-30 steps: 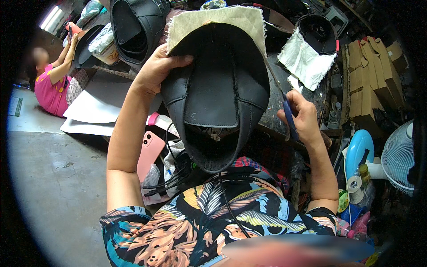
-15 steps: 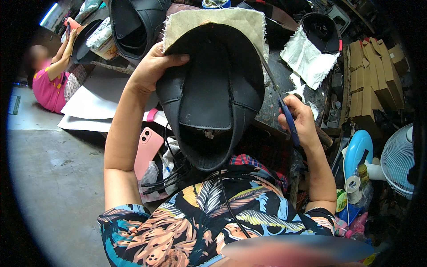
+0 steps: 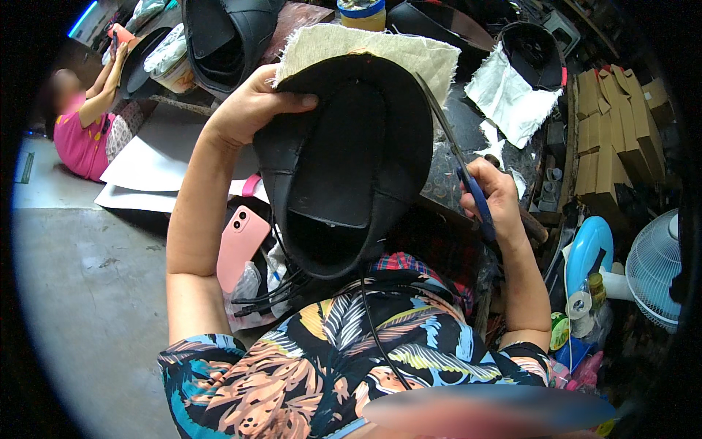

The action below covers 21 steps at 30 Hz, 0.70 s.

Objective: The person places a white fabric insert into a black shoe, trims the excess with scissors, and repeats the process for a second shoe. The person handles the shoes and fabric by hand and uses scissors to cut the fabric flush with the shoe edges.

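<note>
My left hand (image 3: 257, 110) grips a black shoe upper (image 3: 336, 161) by its upper left edge, thumb on the near face and fingers behind. The upper hangs in front of my chest, its rounded end up and its open end down. Behind that rounded end sticks out a piece of beige cloth (image 3: 395, 51) with frayed edges. In my right hand (image 3: 491, 189) is a pair of scissors (image 3: 475, 192) with blue handles. Their long dark blades slant up and left, close to the upper's right edge; whether they touch it I cannot tell.
Similar black pieces (image 3: 228, 44), a jar (image 3: 362, 14) and white cloth (image 3: 512, 95) lie on the bench. A pink phone (image 3: 243, 238) is beside my left arm. Right stand cardboard boxes (image 3: 610, 132) and a fan (image 3: 654, 267). Far left sits a person (image 3: 80, 139) in pink.
The upper has tilted and shifted slightly left and down at its top, and more of the beige cloth shows at the right. My right hand and the scissors have barely moved.
</note>
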Tool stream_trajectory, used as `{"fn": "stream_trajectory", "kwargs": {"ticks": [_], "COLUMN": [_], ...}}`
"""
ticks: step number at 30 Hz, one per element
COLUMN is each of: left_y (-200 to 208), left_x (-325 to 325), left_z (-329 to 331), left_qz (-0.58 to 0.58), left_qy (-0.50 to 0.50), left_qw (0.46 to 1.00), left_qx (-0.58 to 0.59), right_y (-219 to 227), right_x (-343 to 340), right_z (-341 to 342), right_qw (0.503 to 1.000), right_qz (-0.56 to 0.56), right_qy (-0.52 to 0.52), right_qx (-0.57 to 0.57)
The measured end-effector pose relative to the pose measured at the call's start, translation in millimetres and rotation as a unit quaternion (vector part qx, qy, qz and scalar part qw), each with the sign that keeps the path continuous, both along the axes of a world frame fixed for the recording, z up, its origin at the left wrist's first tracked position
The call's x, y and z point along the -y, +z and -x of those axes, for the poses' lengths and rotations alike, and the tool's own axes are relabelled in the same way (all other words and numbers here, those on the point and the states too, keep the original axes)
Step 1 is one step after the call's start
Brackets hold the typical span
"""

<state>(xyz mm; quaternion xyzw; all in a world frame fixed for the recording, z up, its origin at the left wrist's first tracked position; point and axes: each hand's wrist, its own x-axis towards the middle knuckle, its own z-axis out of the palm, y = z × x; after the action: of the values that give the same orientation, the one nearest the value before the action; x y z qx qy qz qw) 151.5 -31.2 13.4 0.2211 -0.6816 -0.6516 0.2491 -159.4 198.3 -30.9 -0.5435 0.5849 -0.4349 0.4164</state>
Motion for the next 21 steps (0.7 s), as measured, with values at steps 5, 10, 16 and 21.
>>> {"fn": "stream_trajectory", "kwargs": {"ticks": [5, 10, 16, 21], "left_y": [5, 12, 20, 28], "left_x": [4, 6, 8, 11], "left_z": [1, 1, 6, 8], "left_qz": [0.038, 0.068, 0.158, 0.11], "left_qy": [-0.043, -0.091, -0.161, -0.176], "left_qw": [0.998, 0.991, 0.969, 0.967], "left_qx": [0.028, 0.065, 0.104, 0.151], "right_y": [4, 10, 18, 22], "right_x": [4, 4, 4, 4], "right_z": [0, 2, 7, 9], "right_qw": [0.995, 0.999, 0.988, 0.992], "right_qz": [0.051, 0.029, 0.028, 0.005], "right_qy": [0.021, 0.028, 0.07, 0.081], "right_qx": [-0.079, -0.034, -0.132, -0.1]}}
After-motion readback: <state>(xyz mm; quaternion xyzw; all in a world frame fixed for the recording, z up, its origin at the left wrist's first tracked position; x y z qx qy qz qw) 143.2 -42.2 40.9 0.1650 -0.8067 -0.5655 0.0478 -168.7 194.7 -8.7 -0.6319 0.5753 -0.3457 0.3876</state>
